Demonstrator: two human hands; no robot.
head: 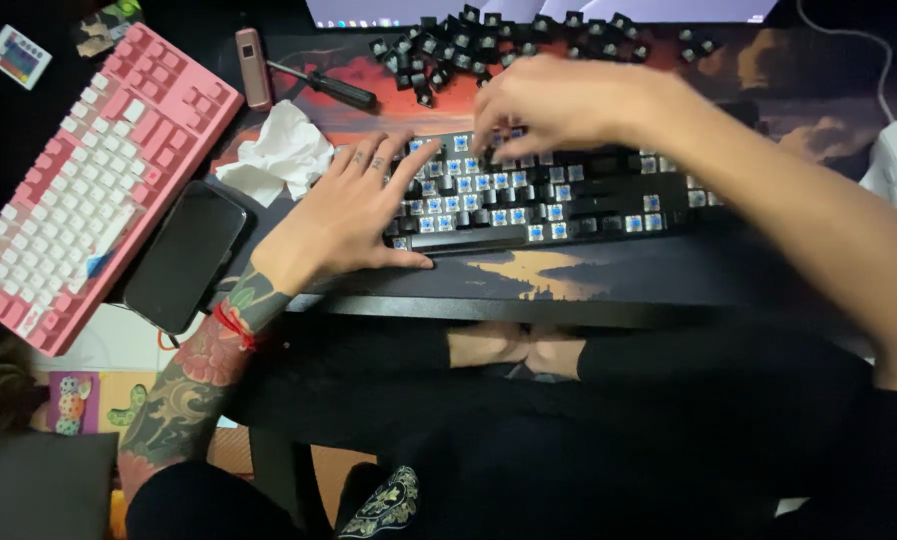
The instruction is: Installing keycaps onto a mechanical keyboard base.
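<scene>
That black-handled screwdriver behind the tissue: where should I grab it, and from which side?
Probably grip the screwdriver by its thick black handle, the end nearer the loose keycaps. Come from above, fingers across its width: it lies flat on the desk mat, shaft pointing left toward the small pink device. The thin shaft offers less to hold.

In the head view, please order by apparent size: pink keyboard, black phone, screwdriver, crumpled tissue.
1. pink keyboard
2. black phone
3. crumpled tissue and screwdriver: the screwdriver looks longer but thinner, so I leave them unranked.
</scene>
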